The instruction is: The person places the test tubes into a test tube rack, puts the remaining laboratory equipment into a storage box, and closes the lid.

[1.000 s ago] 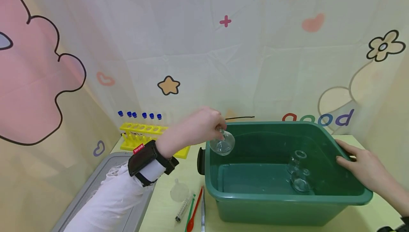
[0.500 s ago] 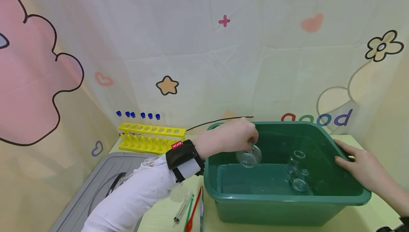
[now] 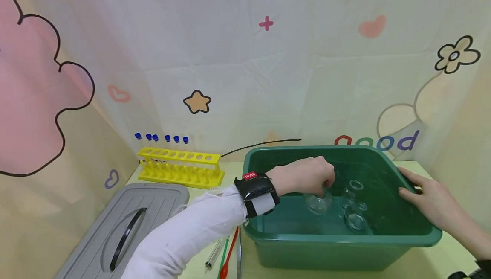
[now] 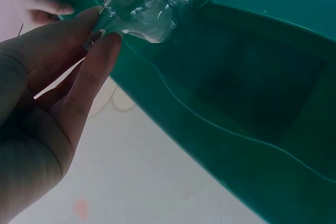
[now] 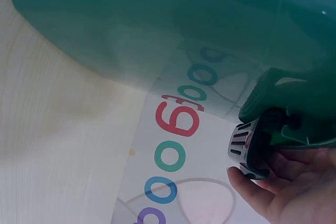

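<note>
My left hand (image 3: 308, 175) pinches a clear glass flask (image 3: 318, 205) by its neck between thumb and fingertips. It hangs inside the green plastic tub (image 3: 345, 239), mouth end up in the head view. In the left wrist view, the held flask (image 4: 139, 17) overlaps other clear glass. A glass vessel with a round rim (image 3: 350, 194) and a second rounded flask (image 3: 356, 218) stand together at the tub's right. My right hand (image 3: 433, 200) grips the tub's right rim, thumb on the near side. In the right wrist view, its fingers curl by a black-and-grey handle clip (image 5: 249, 148).
A grey lid with a black handle (image 3: 153, 202) lies left of the tub. Behind it stands a yellow test tube rack (image 3: 180, 178), below several blue caps (image 3: 167, 138). A syringe (image 3: 213, 254), a green stick (image 3: 223, 258) and a red spoon (image 3: 230, 255) lie before the tub.
My left hand has carried the flask from above the tub's left rim rightward and down, toward the glassware inside. The right hand keeps its place on the rim.
</note>
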### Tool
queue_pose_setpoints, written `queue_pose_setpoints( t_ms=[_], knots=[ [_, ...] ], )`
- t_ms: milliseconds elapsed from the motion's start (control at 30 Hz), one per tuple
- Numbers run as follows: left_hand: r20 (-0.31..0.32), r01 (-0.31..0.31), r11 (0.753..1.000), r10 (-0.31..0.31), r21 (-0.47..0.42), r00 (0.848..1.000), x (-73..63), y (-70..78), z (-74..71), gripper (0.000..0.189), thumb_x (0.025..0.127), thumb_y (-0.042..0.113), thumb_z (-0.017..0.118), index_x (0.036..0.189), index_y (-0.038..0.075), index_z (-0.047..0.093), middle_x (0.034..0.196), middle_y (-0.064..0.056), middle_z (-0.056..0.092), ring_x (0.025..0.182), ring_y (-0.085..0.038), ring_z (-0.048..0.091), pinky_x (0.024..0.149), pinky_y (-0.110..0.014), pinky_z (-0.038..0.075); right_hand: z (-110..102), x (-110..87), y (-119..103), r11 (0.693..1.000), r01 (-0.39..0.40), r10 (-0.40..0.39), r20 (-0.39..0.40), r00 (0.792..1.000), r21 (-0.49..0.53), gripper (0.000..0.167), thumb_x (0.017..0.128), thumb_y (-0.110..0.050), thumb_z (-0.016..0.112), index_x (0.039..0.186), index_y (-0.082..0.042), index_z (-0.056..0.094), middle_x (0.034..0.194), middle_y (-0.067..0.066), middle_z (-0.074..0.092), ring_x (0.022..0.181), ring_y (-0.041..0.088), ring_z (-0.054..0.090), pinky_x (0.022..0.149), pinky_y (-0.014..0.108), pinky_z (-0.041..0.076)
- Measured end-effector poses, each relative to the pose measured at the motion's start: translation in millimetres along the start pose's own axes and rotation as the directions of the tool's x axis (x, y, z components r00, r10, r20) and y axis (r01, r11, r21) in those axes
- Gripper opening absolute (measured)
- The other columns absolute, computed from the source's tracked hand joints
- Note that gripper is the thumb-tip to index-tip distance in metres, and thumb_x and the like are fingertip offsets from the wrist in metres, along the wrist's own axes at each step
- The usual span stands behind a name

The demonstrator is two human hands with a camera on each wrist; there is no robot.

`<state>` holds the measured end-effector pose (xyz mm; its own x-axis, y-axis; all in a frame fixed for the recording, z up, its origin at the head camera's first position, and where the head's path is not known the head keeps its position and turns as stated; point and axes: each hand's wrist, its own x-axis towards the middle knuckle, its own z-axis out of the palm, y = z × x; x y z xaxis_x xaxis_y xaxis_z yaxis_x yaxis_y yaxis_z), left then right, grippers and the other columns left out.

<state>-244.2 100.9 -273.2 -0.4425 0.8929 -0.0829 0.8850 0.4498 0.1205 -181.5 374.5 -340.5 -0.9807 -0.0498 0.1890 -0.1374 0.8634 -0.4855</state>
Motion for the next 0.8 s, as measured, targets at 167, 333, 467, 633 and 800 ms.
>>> queue_pose_setpoints(
  t_ms=[167, 333, 467, 633, 800],
  knots=[
    [0.037, -0.034, 0.999, 0.033, 0.019, 0.999, 16.6, 8.4, 4.1, 0.011, 0.08, 0.008, 0.069, 0.075, 0.012, 0.06, 0.079, 0.007, 0.048, 0.065, -0.004, 0.04, 0.054, -0.014, 0.034, -0.8, -0.1, -0.3, 1.0, 0.014, -0.014, -0.021, 1.0, -0.008, 0.052, 0.09, -0.01, 0.055, 0.129, 0.016, 0.032, 0.113, 0.044, 0.039, 0.089, 0.054, 0.05, 0.063, 0.05, 0.046],
    [0.101, -0.062, 0.997, 0.058, 0.036, 0.993, 38.1, 18.6, 16.1, 0.029, 0.081, 0.01, 0.067, 0.063, 0.013, 0.045, 0.071, 0.003, 0.03, 0.058, -0.008, 0.023, 0.051, -0.018, 0.025, 0.0, -0.1, -0.1, 1.0, 0.007, -0.007, -0.012, 1.0, -0.012, 0.052, 0.091, -0.012, 0.054, 0.129, 0.016, 0.031, 0.113, 0.044, 0.039, 0.089, 0.054, 0.051, 0.062, 0.049, 0.047],
    [0.128, -0.08, 0.996, 0.077, 0.024, 0.989, 55.3, 25.3, 32.3, 0.018, 0.081, 0.014, 0.069, 0.072, 0.015, 0.053, 0.072, 0.007, 0.037, 0.06, -0.004, 0.03, 0.054, -0.014, 0.028, 1.1, -1.1, -0.4, 1.0, 0.006, -0.006, -0.007, 1.0, 0.003, 0.052, 0.091, -0.012, 0.054, 0.129, 0.016, 0.031, 0.113, 0.044, 0.039, 0.089, 0.054, 0.05, 0.061, 0.048, 0.047],
    [0.168, -0.096, 0.995, 0.092, 0.015, 0.982, 71.1, 31.7, 49.2, 0.008, 0.081, 0.014, 0.069, 0.083, 0.016, 0.062, 0.077, 0.011, 0.045, 0.064, -0.001, 0.039, 0.057, -0.012, 0.032, 2.5, -2.4, -0.4, 1.0, 0.018, -0.018, -0.021, 1.0, 0.014, 0.051, 0.09, -0.011, 0.054, 0.128, 0.015, 0.033, 0.113, 0.044, 0.039, 0.09, 0.054, 0.05, 0.063, 0.05, 0.046],
    [0.212, -0.137, 0.99, 0.132, 0.011, 0.968, 82.4, 38.2, 58.4, 0.011, 0.081, 0.01, 0.068, 0.09, 0.018, 0.067, 0.084, 0.011, 0.054, 0.07, 0.0, 0.046, 0.061, -0.013, 0.036, 2.5, -3.0, 1.2, 0.999, 0.029, -0.028, -0.041, 0.999, 0.024, 0.051, 0.09, -0.011, 0.055, 0.129, 0.015, 0.035, 0.113, 0.044, 0.04, 0.09, 0.054, 0.05, 0.061, 0.046, 0.047]
  ],
)
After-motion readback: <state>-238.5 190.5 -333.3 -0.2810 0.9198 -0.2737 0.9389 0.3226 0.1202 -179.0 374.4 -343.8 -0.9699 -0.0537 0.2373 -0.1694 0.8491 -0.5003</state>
